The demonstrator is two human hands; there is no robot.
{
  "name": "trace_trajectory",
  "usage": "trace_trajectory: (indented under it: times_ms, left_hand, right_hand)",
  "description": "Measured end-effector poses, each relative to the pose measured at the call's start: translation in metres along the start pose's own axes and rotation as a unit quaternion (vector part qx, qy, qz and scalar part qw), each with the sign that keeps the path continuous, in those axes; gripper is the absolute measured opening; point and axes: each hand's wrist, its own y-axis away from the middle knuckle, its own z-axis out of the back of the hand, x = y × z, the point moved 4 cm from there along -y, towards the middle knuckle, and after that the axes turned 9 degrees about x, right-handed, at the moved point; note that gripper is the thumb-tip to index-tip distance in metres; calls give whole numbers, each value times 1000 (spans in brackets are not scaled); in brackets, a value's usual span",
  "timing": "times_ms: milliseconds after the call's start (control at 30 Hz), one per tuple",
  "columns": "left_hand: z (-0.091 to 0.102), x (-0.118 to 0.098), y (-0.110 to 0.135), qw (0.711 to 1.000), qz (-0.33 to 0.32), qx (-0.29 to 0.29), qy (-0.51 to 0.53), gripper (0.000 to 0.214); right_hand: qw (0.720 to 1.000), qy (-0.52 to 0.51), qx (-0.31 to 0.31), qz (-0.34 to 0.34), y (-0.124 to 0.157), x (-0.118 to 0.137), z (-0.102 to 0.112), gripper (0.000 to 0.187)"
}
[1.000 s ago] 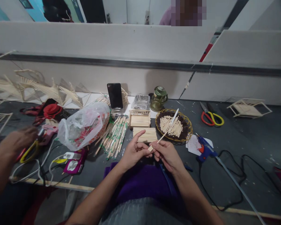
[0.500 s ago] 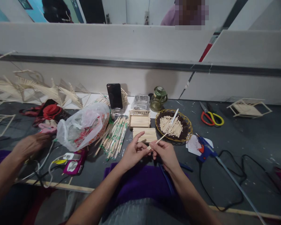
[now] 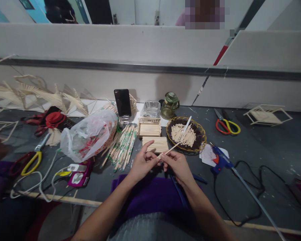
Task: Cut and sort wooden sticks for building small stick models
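Thin wooden sticks [image 3: 172, 148] are pinched between my two hands above the table's front edge. My left hand [image 3: 144, 162] is closed on their near end, its index finger raised. Closed around the same sticks from the other side is my right hand [image 3: 175, 163]; how many sticks there are I cannot make out. Just beyond my fingers lies a flat panel of sticks [image 3: 155, 144], with a small stick-built piece [image 3: 149, 128] behind it. A basket [image 3: 203, 139] of short cut sticks, with a white blade-like tool [image 3: 187, 124] on top, stands right of the panel.
On the left are wrapped chopsticks [image 3: 124, 147], a plastic bag [image 3: 90, 134], scissors [image 3: 34, 160] and a magenta box [image 3: 81, 174]. A phone [image 3: 122, 102] and green jar [image 3: 170, 105] stand behind. Rightward lie a blue glue gun [image 3: 220, 159], its cord, and scissors [image 3: 225, 124].
The co-worker's hand at the left has drawn back toward the left edge, and the pink item by it is gone from view. Scissors now show there. My hands have barely moved.
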Motion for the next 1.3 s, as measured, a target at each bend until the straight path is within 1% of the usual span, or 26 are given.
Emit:
trace_trajectory:
  times_ms: [133, 233, 300, 400, 467, 533, 600, 667, 800, 900, 967, 1033, 1167, 1233, 1300]
  left_hand:
    - [-1, -3, 1, 996, -23, 5, -92, 69]
    - [0, -9, 2, 984, -47, 6, -170, 63]
    - [3, -14, 1, 973, -60, -4, -225, 62]
    - [15, -19, -4, 939, -82, -49, -332, 63]
    - [24, -20, -11, 911, -101, -84, -392, 58]
    - [30, -20, -20, 890, -117, -102, -428, 52]
    - [32, -20, -27, 874, -130, -92, -458, 49]
    - [30, -21, -33, 861, -139, -69, -485, 49]
    - [25, -22, -36, 837, -145, -34, -526, 45]
    - [24, -19, -38, 818, -142, -31, -557, 46]
    - [26, -16, -40, 810, -140, -37, -568, 48]
    - [29, -13, -40, 818, -140, -50, -556, 47]
    - [32, -14, -32, 856, -148, -112, -482, 46]
    - [28, -18, -23, 890, -145, -132, -411, 51]
    - [20, -20, -16, 941, -125, -108, -294, 58]
  right_hand:
    - [1000, 3, -12, 2, -1, 0, -1, 32]
    - [1000, 3, -25, 1, -2, 0, 0, 32]
    - [999, 0, -38, 4, -1, 0, 3, 33]
    - [998, -5, -64, 19, 1, 2, 11, 32]
    - [997, 0, -72, 30, 2, 3, 15, 32]
    - [996, 9, -75, 38, 4, 4, 19, 31]
    - [996, 19, -75, 43, 6, 5, 20, 30]
    - [996, 27, -73, 46, 7, 6, 21, 30]
    - [996, 30, -73, 50, 10, 9, 21, 29]
    - [996, 27, -74, 49, 11, 10, 21, 29]
    - [996, 24, -73, 48, 11, 11, 20, 29]
    - [996, 21, -74, 48, 11, 12, 20, 29]
    - [996, -6, -84, 37, 10, 13, 21, 30]
    - [996, -40, -79, 20, 9, 14, 21, 31]
    - [995, -70, -68, 1, 8, 14, 19, 31]
